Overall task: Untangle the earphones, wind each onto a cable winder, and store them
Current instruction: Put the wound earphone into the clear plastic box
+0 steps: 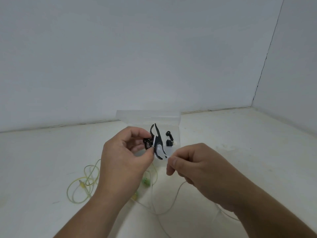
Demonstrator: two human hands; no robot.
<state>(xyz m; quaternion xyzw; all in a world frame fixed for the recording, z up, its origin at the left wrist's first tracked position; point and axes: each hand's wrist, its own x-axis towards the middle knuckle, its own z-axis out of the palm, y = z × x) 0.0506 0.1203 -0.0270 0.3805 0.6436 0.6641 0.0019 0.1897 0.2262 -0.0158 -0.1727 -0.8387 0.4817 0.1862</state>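
Observation:
My left hand (123, 162) pinches a black cable winder (157, 141) between thumb and fingers, held upright above the surface in front of a clear plastic box. White earphone cable (160, 149) runs across the winder. My right hand (193, 167) pinches that white cable just right of the winder, and the cable trails down under my right wrist onto the surface (173, 198). A yellow-green earphone cable (82, 184) lies in loose loops on the surface below my left hand, its green earbuds (145, 182) partly hidden by my left wrist.
The clear plastic box (149, 117) stands open behind my hands with its lid up against the wall. Inside it on the right sits another black winder or earphone piece (169, 139). A white wall rises behind, and a corner lies at right.

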